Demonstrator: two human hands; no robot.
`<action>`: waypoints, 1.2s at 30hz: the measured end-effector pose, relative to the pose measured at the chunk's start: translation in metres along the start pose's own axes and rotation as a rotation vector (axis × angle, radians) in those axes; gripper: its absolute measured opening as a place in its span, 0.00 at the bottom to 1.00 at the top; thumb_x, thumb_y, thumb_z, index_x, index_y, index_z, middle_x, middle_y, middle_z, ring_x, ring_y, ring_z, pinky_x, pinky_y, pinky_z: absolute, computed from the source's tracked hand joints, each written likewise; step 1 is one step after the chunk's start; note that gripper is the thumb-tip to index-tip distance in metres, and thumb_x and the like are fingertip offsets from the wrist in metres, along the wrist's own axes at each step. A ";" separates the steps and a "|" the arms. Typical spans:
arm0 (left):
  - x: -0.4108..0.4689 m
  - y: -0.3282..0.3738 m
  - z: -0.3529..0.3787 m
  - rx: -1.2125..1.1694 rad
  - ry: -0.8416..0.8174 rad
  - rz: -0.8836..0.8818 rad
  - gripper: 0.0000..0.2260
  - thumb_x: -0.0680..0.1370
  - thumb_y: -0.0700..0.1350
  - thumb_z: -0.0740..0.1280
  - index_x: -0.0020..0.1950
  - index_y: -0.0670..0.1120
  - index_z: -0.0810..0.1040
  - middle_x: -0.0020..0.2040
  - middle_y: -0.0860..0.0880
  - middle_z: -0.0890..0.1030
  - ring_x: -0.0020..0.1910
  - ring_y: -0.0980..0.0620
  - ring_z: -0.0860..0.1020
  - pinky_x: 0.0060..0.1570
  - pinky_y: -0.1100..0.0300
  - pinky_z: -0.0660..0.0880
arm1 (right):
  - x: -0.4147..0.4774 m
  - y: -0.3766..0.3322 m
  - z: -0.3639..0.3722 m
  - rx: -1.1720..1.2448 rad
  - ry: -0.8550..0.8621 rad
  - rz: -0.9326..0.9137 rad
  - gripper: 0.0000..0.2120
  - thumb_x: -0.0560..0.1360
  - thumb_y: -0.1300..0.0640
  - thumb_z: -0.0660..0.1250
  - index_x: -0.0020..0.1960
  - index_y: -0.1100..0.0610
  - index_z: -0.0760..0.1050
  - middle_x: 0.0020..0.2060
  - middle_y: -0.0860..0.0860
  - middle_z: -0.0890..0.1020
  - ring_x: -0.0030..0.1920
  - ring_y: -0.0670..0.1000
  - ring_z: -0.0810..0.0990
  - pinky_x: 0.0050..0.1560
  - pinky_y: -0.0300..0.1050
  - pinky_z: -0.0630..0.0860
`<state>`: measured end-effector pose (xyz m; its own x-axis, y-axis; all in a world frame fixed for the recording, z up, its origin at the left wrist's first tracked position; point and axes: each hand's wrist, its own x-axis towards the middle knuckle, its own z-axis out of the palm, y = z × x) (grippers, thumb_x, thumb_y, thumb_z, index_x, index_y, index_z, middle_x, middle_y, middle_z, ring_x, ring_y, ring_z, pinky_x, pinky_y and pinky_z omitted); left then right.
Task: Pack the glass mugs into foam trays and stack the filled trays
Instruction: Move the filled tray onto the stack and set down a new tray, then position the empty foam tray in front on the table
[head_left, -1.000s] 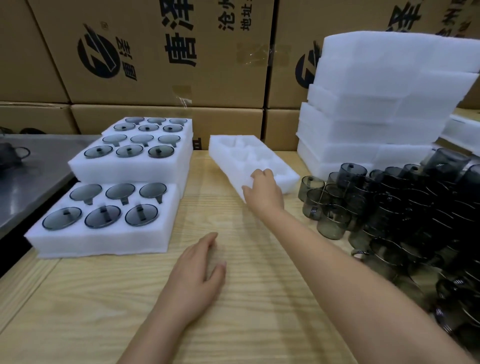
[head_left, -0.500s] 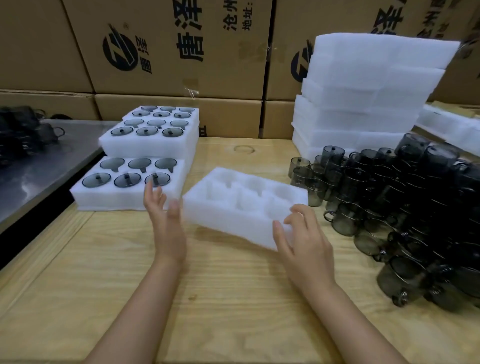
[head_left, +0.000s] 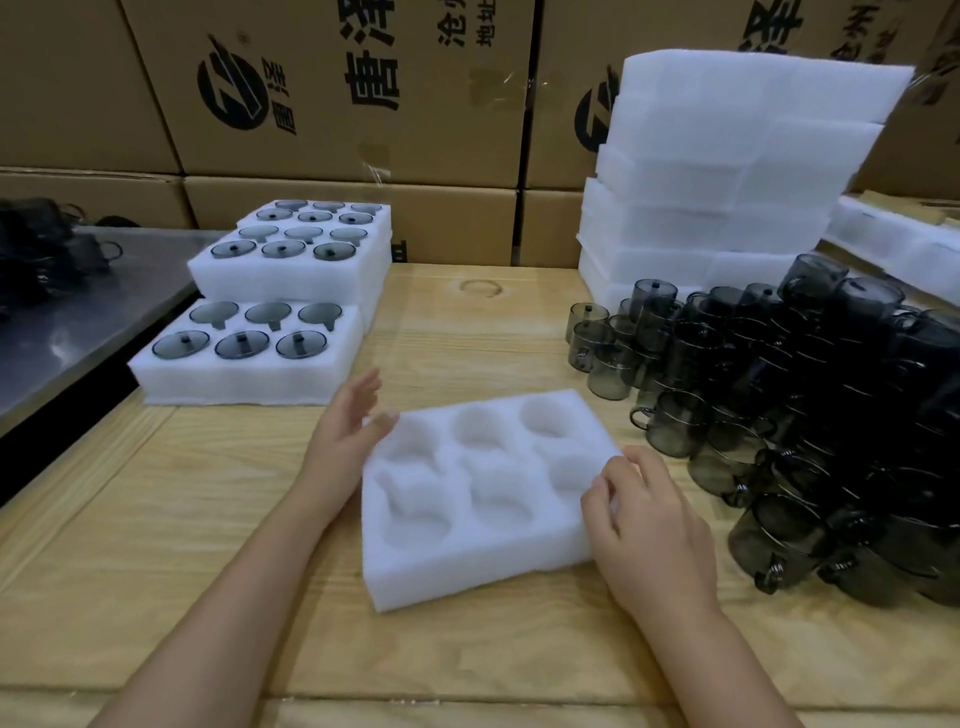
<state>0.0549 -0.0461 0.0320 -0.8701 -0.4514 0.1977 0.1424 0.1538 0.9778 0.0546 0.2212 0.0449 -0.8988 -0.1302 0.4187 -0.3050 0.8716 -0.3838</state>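
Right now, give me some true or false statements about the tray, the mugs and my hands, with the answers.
1. The foam tray nearest the person holds no mugs. True.
2. The loose glass mugs are piled left of it. False: they are on its right.
3. The right hand grips the tray's right edge. True.
4. The left hand holds a mug. False: its straight fingers touch the tray's left side.
5. The nearest filled tray shows four mugs. False: six.

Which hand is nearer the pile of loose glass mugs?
Right. The right hand holds the right edge of the empty foam tray, just beside the pile of loose mugs; the left hand touches its far-left corner, the whole tray between.
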 end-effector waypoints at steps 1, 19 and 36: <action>0.003 -0.001 0.002 -0.018 0.074 0.011 0.19 0.78 0.38 0.66 0.68 0.46 0.70 0.63 0.48 0.75 0.60 0.54 0.74 0.59 0.61 0.70 | 0.000 -0.002 0.001 -0.013 0.017 0.009 0.09 0.75 0.54 0.60 0.41 0.59 0.72 0.50 0.52 0.76 0.42 0.58 0.76 0.32 0.45 0.65; 0.009 -0.009 -0.004 -0.080 -0.202 -0.036 0.25 0.69 0.43 0.71 0.66 0.50 0.73 0.55 0.59 0.82 0.56 0.62 0.79 0.47 0.70 0.74 | 0.022 -0.002 -0.005 0.237 -0.169 0.065 0.19 0.76 0.46 0.59 0.65 0.50 0.66 0.61 0.46 0.70 0.58 0.53 0.73 0.56 0.48 0.69; 0.009 -0.009 -0.005 -0.087 -0.227 -0.019 0.26 0.68 0.44 0.70 0.67 0.48 0.73 0.55 0.60 0.81 0.59 0.57 0.78 0.53 0.64 0.75 | 0.104 0.033 0.003 -0.213 -0.198 0.302 0.08 0.77 0.64 0.61 0.39 0.61 0.68 0.44 0.60 0.78 0.40 0.59 0.72 0.38 0.45 0.69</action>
<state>0.0476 -0.0559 0.0255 -0.9553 -0.2431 0.1683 0.1567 0.0663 0.9854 -0.0500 0.2352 0.0737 -0.9873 0.0757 0.1394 0.0344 0.9600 -0.2778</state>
